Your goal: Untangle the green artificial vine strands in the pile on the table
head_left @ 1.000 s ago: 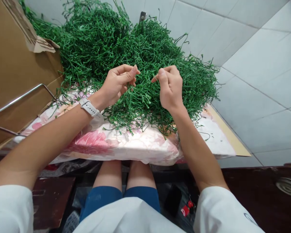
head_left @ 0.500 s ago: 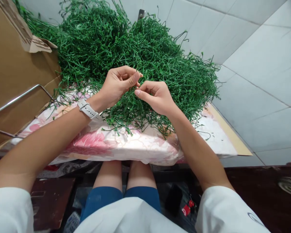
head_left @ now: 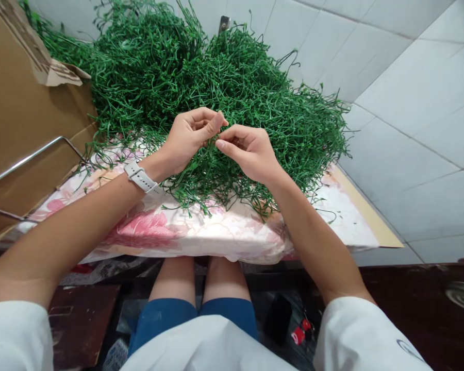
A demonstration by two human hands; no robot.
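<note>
Our left hand (head_left: 195, 139) and right hand (head_left: 251, 154) were just beside each other over green stems (head_left: 158, 77) heaped toward the front edge of the surface (head_left: 209, 239); fingers (head_left: 239, 132) were bunched, any clamped stem indiscernible to us; tangling could have dragged stems overboard.

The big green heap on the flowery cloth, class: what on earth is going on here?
Someone in a white shirt has both bare hands at the front of a tangled heap of green stems. The left hand and right hand are close together, fingers bent inward; whether they pinch a stem is too small to tell. The heap lies on a floral cloth, with brown cardboard to the left and a tiled wall behind and to the right.
</note>
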